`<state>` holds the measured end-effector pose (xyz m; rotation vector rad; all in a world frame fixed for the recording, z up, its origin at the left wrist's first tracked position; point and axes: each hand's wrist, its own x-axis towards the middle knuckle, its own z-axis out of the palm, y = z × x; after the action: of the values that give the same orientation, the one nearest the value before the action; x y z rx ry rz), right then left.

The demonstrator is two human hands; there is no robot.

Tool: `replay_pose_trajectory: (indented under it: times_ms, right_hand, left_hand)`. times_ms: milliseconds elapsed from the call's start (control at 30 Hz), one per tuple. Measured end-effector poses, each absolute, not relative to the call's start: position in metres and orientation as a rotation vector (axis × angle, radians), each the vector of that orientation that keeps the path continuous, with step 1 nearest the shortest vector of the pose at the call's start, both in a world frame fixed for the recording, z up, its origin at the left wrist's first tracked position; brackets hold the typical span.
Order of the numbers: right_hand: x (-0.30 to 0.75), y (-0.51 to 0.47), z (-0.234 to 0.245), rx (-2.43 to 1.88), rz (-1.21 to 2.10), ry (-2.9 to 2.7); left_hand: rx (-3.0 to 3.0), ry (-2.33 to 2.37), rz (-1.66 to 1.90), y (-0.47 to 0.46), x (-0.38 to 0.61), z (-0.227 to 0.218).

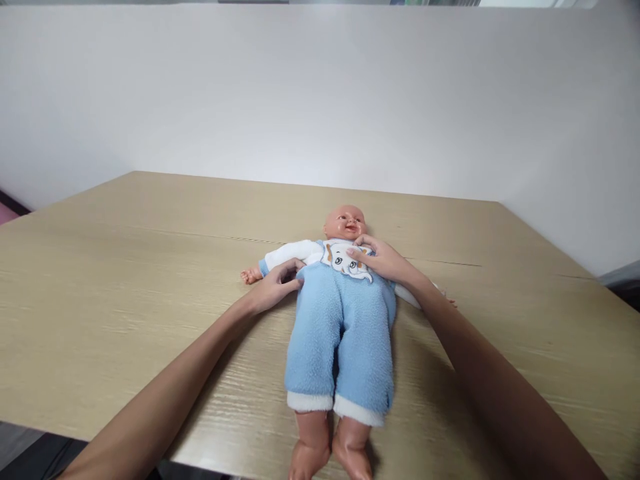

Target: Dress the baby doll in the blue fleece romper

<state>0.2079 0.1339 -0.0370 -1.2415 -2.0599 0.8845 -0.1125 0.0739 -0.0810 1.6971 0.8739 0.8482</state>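
Observation:
A baby doll (345, 313) lies on its back on the wooden table, head away from me and bare feet toward me. It wears fluffy light-blue overalls (317, 333) with white cuffs, over a white-sleeved top. An animal-face bib (343, 259) covers its chest. My left hand (274, 288) is curled against the doll's side below its outstretched arm, thumb and fingers at the overalls' edge. My right hand (383, 260) rests on the upper chest, its thumb and fingers bent over the bib's edge by the neck. The right fingertips are partly hidden, and my right forearm covers part of the doll's other arm.
The light wooden table (125, 300) extends on both sides of the doll, with a seam running across it. A pale wall or partition (320, 93) stands behind its far edge. Dark items (45, 457) show below the near left edge.

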Motion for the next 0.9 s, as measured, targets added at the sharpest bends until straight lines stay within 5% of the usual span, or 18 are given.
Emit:
replay_pose_trajectory:
  times_ms: [233, 567, 900]
  right_hand:
    - [0.209, 0.133, -0.037, -1.307, 0.794, -2.081]
    - [0.272, 0.061, -0.062, -1.447, -0.059, -1.995]
    - [0.367, 0.046, -0.085, -1.482, 0.099, -2.262]
  left_hand:
    - [1.746, 1.004, 0.930, 0.068, -0.104, -0.079]
    - [2.066, 1.365, 1.181, 0.051, -0.083, -0.057]
    - [2.616, 1.045, 1.019, 0.084, 0.013, -0.002]
